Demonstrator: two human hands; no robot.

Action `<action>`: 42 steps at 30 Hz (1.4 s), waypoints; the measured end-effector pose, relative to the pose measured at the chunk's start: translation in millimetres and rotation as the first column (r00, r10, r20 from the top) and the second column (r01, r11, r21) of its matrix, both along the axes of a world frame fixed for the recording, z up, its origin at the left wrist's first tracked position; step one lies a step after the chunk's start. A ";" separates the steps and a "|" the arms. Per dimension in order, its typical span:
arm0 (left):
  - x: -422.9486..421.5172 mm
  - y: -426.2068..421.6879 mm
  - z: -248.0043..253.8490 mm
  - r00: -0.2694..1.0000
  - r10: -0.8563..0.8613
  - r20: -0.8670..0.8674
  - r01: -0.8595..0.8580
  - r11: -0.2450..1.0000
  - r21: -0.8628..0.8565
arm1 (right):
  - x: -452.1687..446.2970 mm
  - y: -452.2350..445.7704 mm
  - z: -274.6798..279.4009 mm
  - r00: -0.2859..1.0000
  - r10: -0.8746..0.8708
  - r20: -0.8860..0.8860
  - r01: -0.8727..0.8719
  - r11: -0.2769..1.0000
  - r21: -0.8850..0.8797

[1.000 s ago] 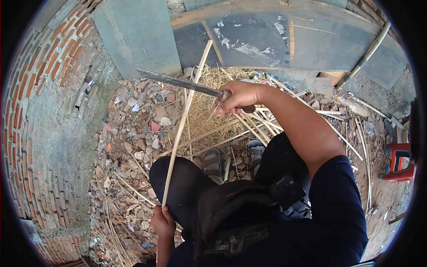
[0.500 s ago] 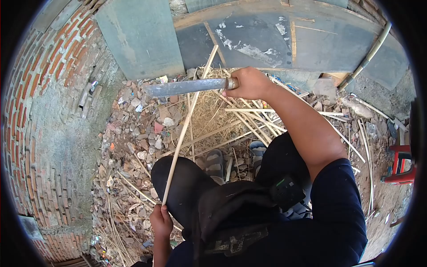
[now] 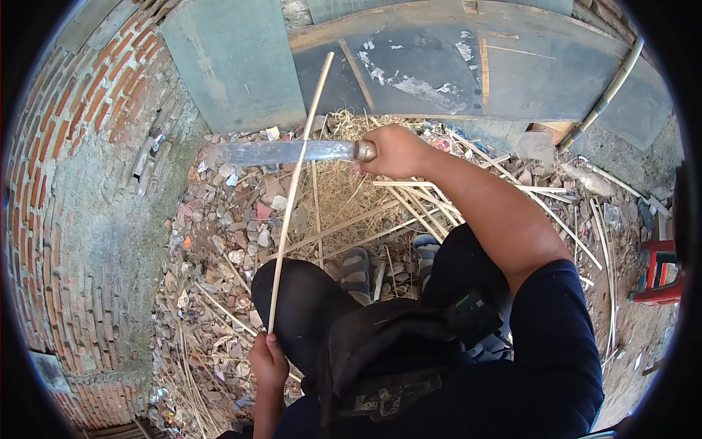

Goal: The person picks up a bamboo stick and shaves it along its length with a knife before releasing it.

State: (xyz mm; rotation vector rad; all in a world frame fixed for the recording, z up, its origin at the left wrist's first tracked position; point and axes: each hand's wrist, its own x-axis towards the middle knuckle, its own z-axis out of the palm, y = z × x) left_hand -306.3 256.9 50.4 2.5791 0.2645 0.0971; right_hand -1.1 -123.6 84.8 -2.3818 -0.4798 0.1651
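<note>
My left hand (image 3: 269,361) is closed around the lower end of a long, thin bamboo strip (image 3: 286,227). The strip slants up across my knee, its far end reaching in front of the dark panels. My right hand (image 3: 397,151) grips the handle of a machete (image 3: 256,152), whose broad grey blade points left. Blade and strip cross near the blade's middle, with the strip on the side nearer to me. Whether they touch is hard to tell. Below the blade lies a pile of pale shavings (image 3: 344,194).
Several cut bamboo strips (image 3: 420,197) lie right of the shavings on stony, littered ground. A brick wall (image 3: 88,219) stands at left, and grey panels (image 3: 409,69) close off the far side. At far right is a red plastic stool (image 3: 654,274).
The machete and my right hand have shifted left and slightly down. The strip's far end has swung left and up, while my left hand has barely moved.
</note>
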 end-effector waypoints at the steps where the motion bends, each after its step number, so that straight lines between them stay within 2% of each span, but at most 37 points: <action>1: 0.2 -0.3 -0.6 1.000 0.003 -0.008 -0.003 1.000 0.009 | 1.8 -2.9 -2.3 1.000 -0.007 -0.010 0.007 1.000 -0.021; 3: 1.4 -0.4 -2.7 1.000 0.008 -0.023 -0.007 1.000 0.025 | 3.7 -6.8 -4.8 0.999 -0.024 -0.030 0.022 0.998 -0.064; 9: 7.1 -2.3 4.4 1.000 -0.022 -0.021 0.021 0.998 -0.066 | 4.6 -7.1 -3.8 0.996 -0.076 0.039 0.076 0.997 0.012; 12: 11.6 -4.8 5.4 0.998 -0.025 0.063 0.029 0.998 -0.056 | 7.4 -9.4 -0.3 0.987 -0.159 -0.012 0.159 0.986 0.041; 15: 17.1 -10.7 12.7 1.000 -0.016 0.005 0.016 0.999 -0.042 | 6.9 -8.6 -0.8 0.985 -0.174 -0.001 0.174 0.985 -0.003; 18: 25.6 -12.4 10.0 0.998 -0.032 0.051 0.035 0.998 -0.052 | -0.3 -3.5 -1.6 0.994 -0.090 0.054 0.089 0.996 0.026; 26: 27.1 -7.7 10.5 0.998 -0.054 0.011 0.054 0.996 -0.078 | 6.1 -16.8 3.3 0.993 -0.122 0.003 0.122 0.992 0.011; 29: 30.2 -10.1 12.8 0.998 -0.066 0.024 0.068 0.995 -0.078 | 7.1 -17.4 5.4 0.988 -0.136 0.068 0.135 0.991 0.012; 32: 29.1 -9.8 13.7 0.998 -0.066 0.018 0.067 0.994 -0.085 | 9.3 -20.5 7.0 0.982 -0.190 0.008 0.188 0.977 0.100; 35: 28.6 -6.1 11.0 0.996 -0.081 0.031 0.084 0.991 -0.100 | 16.0 -33.7 9.9 0.949 -0.316 0.014 0.311 0.939 0.145; 38: 30.1 -12.5 15.4 0.997 -0.075 0.036 0.078 0.992 -0.097 | 11.7 -37.4 13.0 0.950 -0.311 -0.032 0.312 0.946 0.093; 42: 38.9 -18.6 17.0 0.998 -0.048 0.038 0.051 0.995 -0.083 | 1.2 -19.1 4.3 0.977 -0.146 0.154 0.148 0.989 -0.003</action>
